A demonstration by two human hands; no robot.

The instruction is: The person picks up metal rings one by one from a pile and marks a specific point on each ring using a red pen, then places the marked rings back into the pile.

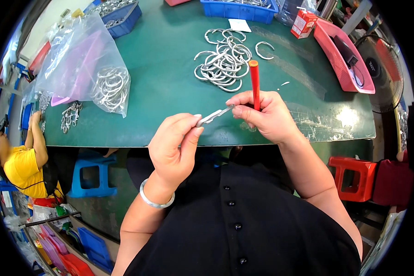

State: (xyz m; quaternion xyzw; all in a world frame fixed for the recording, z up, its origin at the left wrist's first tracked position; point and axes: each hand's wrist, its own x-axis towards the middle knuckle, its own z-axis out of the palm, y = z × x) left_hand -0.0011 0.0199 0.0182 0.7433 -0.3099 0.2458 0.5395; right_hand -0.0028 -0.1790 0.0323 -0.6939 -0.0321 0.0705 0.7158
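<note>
Silver metal flashes between two hands above the near edge of the green worktable (pixel 170 83). The left hand (pixel 175 147) pinches one end of a slim metal piece (pixel 214 115), thumb and fingertips closed tight on it, a silver bangle (pixel 155 198) on the wrist below. The right hand (pixel 267 115) meets the other end, fingers curled shut, and it also carries a red-handled tool (pixel 254 85) standing upright out of the fist. Just how the tool's tip meets the metal piece is hidden behind the fingers, so I can't tell whether it's engaged or only held alongside.

Beyond the hands, well apart on the tabletop, lies a tangled pile of open metal rings (pixel 225 62), with one stray ring (pixel 263 49) just beside it. A clear plastic bag (pixel 87 64) holding more rings sits at far left; blue bins (pixel 239 9) line the back, a pink tray (pixel 340 55) and a small red carton (pixel 303 24) stand at right. Another person in a yellow shirt (pixel 20 168) works at the left edge.

My judgement: good work here means keeping that left pinch firm and close to the joint, holding the piece level over the table so nothing dropped is lost, and letting the right hand do only small, controlled motions.
</note>
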